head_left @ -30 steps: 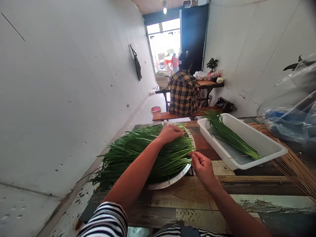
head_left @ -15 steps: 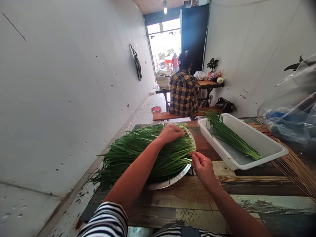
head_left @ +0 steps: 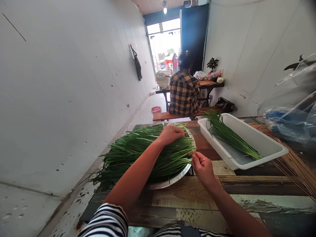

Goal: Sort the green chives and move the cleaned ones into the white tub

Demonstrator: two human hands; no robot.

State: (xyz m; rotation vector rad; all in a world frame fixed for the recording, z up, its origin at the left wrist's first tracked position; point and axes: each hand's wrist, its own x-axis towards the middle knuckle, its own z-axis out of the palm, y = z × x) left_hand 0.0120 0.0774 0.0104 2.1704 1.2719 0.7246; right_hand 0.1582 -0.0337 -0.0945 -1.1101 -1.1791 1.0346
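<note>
A large pile of long green garlic chives [head_left: 133, 148] lies across a round metal basin [head_left: 176, 179], leaves to the left and pale stem ends to the right. My left hand [head_left: 171, 134] rests over the stems on the far side, its fingers closed in a pinch on a few of them. At the right rim my right hand [head_left: 202, 166] is closed too, thumb and fingertips pinching at the stem ends. Exactly which stems each hand grips is hard to make out. A bundle of chives [head_left: 232, 138] lies slantwise in a white plastic tub [head_left: 261, 140] to the right.
Thin brown straws [head_left: 296, 171] lie on the plank table [head_left: 182, 194] right of the tub. Behind them sits a clear plastic bag [head_left: 293, 105]. Ahead, a person in a plaid shirt [head_left: 184, 93] sits on a bench [head_left: 163, 116]. A white wall [head_left: 61, 98] runs along the left.
Both hands keep almost the same place and grip. At the pile's left, a few leaf tips have shifted slightly.
</note>
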